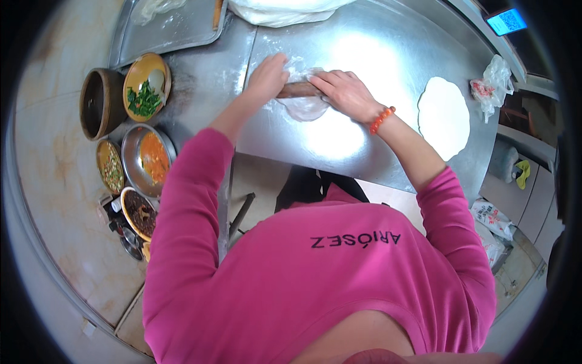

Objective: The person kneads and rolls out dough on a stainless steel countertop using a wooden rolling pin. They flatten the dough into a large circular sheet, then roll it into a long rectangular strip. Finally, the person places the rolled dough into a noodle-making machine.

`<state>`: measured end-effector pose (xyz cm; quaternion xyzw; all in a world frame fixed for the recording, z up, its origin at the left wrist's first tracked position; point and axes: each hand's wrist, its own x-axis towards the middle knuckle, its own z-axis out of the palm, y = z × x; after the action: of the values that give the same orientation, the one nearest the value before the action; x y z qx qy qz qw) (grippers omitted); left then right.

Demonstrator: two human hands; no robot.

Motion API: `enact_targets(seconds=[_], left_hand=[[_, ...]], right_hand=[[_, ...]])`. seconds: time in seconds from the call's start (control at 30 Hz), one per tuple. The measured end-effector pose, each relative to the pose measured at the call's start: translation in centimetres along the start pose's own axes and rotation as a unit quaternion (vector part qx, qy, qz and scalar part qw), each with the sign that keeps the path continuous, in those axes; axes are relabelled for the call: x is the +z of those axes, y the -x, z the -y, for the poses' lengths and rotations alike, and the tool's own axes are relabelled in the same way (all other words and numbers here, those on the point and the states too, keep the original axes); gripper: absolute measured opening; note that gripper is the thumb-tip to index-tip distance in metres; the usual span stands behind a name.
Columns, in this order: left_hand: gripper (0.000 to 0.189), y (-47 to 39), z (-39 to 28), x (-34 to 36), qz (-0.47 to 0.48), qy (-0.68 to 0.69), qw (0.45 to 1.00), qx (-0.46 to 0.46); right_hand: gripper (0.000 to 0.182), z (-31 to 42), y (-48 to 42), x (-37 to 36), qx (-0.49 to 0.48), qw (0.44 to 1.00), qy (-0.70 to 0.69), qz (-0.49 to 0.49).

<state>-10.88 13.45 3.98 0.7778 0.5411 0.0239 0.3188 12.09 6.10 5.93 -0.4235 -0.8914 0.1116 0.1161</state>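
A wooden rolling pin (298,90) lies crosswise on a small flattened piece of dough (304,110), on the steel worktop (282,141). My left hand (269,78) is closed around the pin's left end, slightly blurred. At the other end my right hand (348,94), with an orange bead bracelet at the wrist, holds the pin under its palm and fingers. Part of the dough is hidden behind the pin and the right fingers. A larger, thin sheet of white dough (443,119) lies flat towards the worktop's right edge. White flour is scattered around the pin.
Left stand a bowl of chopped greens (144,101), a dark pot (94,104), a steel bowl of orange sauce (136,159) and several seasoning containers. A metal tray (182,41) and white plastic-covered bundle (286,11) lie at the back. A crumpled plastic bag (495,88) is far right.
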Motion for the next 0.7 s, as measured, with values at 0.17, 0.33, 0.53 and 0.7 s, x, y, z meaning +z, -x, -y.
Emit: enact_targets(seconds=[0.17,0.33,0.53,0.7], left_hand=[[0.038,11.1,4.0,5.0,-0.18,0.252,0.947,-0.087],[0.048,9.2,-0.5,5.4,-0.186,-0.112,0.969,0.118],[0.061,7.7,-2.7,5.0,-0.014,-0.097,0.994,-0.046],[0.056,10.9,-2.3,8.5,-0.138,-0.128,0.975,0.116]], right_hand=[[0.047,4.9,5.7,-2.2,-0.004,0.997,0.038,-0.062],[0.056,4.3,1.3,3.6,0.032,0.999,0.03,-0.001],[0.061,2.2,1.5,4.8,0.004,0.997,0.07,-0.031],[0.063,4.6,4.7,3.6,0.048,0.997,0.053,0.023]])
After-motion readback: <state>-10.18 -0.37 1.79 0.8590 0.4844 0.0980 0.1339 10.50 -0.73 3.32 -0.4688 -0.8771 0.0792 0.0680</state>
